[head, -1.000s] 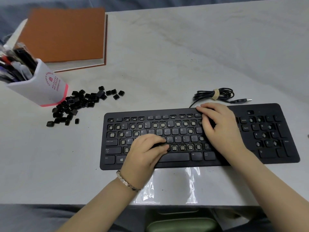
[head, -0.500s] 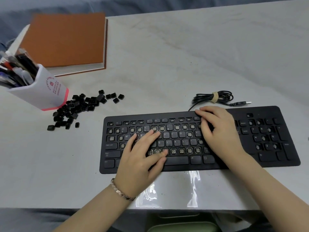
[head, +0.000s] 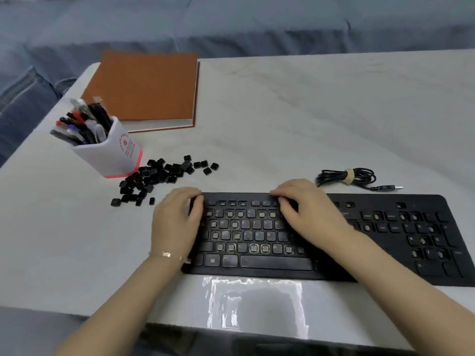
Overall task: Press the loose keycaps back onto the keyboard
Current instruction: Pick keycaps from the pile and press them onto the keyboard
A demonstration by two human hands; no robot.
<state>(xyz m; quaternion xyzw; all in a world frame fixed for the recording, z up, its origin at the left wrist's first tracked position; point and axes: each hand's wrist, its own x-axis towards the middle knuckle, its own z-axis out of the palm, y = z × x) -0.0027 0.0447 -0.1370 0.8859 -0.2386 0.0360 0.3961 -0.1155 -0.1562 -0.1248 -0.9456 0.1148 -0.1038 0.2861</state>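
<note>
At the near edge of the table (head: pixel 321 119) lies a clear plastic sheet (head: pixel 257 301), shiny and flat, just in front of the keyboard (head: pixel 277 263). The black keyboard lies across the near part of the table, its long side parallel to this edge, and many of its places show a pale socket with no cap on it. The left hand (head: pixel 177 222), with a thin bracelet (head: pixel 167 254) at the wrist, covers the left end of the keyboard, its fingers bent toward the far left corner. The right hand (head: pixel 308 211) lies over the middle part, its bent fingers at the top row of keys. Both hands are blurred, so I cannot tell if they only press down or hold something. The loose keycaps (head: pixel 159 176) are in a scattered black pile on the table, beyond the left hand and apart from the keyboard. Just left of the pile stands a white pen holder (head: pixel 113 155) full of pens (head: pixel 82 122). Behind the right hand lies the coiled cable (head: pixel 347 177) with its USB plug (head: pixel 390 187). Farther back, an orange notebook (head: pixel 146 88) lies at the far left corner.
</note>
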